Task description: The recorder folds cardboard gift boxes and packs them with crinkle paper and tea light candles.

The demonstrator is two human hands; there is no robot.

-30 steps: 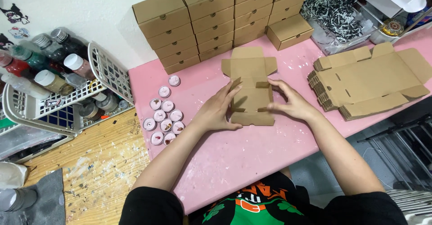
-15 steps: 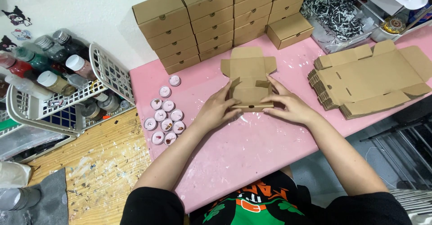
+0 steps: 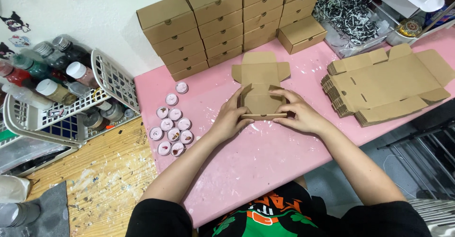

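Folding a flat cardboard box (image 3: 259,92) on the pink table (image 3: 265,156), I grip its raised side walls with my left hand (image 3: 231,118) and right hand (image 3: 299,116). Lid flap lies open; finished boxes (image 3: 218,23) stacked behind, flat blanks (image 3: 386,87) waiting.

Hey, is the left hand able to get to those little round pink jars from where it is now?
Probably yes: the left hand is busy on the cardboard box, but only bare pink table lies between it and the jars.
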